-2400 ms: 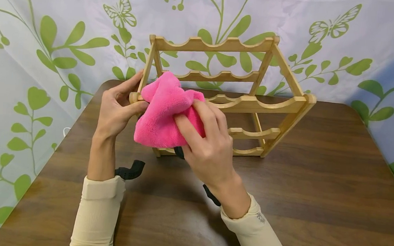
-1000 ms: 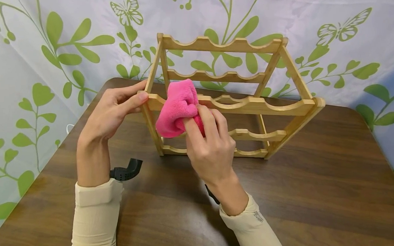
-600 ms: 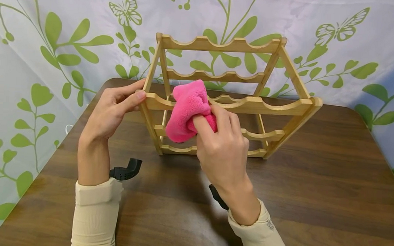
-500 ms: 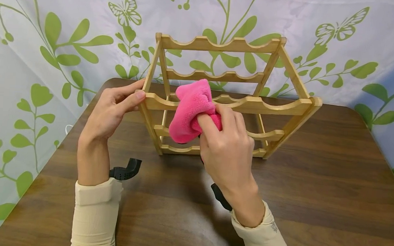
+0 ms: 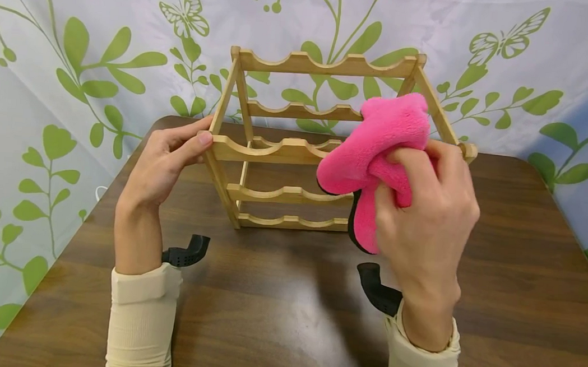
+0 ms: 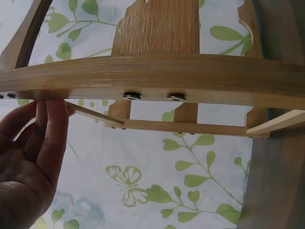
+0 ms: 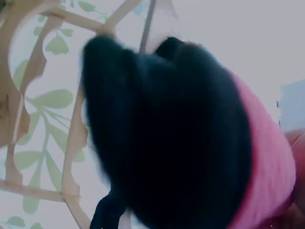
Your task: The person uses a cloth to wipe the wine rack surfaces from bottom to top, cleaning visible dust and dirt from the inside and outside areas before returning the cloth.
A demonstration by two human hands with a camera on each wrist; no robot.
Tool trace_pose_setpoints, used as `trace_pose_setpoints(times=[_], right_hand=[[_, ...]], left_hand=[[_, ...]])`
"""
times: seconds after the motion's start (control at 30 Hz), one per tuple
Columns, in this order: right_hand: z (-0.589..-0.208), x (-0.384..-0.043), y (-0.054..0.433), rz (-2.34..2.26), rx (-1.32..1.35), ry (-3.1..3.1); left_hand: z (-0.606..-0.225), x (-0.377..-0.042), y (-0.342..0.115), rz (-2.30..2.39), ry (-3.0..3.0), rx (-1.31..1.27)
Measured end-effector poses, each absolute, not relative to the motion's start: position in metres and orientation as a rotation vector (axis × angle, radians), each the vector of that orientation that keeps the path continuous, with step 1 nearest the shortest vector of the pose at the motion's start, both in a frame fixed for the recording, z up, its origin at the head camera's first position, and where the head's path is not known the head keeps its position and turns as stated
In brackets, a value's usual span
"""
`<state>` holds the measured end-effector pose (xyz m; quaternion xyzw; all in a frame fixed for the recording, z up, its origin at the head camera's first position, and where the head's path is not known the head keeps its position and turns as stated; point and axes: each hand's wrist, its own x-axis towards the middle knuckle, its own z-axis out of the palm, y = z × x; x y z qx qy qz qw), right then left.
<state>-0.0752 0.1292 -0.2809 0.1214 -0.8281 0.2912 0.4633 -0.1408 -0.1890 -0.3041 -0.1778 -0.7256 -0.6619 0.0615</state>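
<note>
A light wooden wine rack (image 5: 296, 150) with scalloped rails stands towards the back of the table. My left hand (image 5: 156, 164) grips its front left corner, thumb on the front; in the left wrist view, the fingertips (image 6: 56, 107) are against a side bar. Bunched in my right hand (image 5: 431, 209) is a pink plush cloth (image 5: 377, 149), dark on its underside. It overlaps the right part of the front top rail in the head view. Much of the right wrist view is taken up by the cloth's dark side (image 7: 176, 133), blurred.
The brown wooden table (image 5: 265, 316) extends in front of the rack and to both sides. Close behind hangs a white curtain (image 5: 108, 4) printed with green leaves and butterflies. A black camera mount (image 5: 189, 251) sticks out at the left wrist, another (image 5: 378, 290) at the right.
My right hand has carried the cloth rightward along the rack's front, from the left corner to the right end. The left hand shifted its grip at the left corner earlier and has since stayed there.
</note>
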Motion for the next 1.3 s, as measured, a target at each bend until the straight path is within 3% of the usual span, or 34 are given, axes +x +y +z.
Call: trace_pose_setpoints(times=[0.33,0.77,1.3], right_hand=[[-0.280,-0.076,0.157,0.699,-0.047,-1.864],[-0.279,-0.081,0.158,0.838,0.275,-2.484],[-0.295,-0.094,0.136,0.693,0.364,-2.252]], left_hand=[[-0.304,-0.141,-0.188,-2.016,-2.190,-0.541],[-0.306,-0.142,-0.188,-1.990,-2.198,-0.551],[-0.307,-0.142,-0.190,-1.976,-2.187,-0.577]])
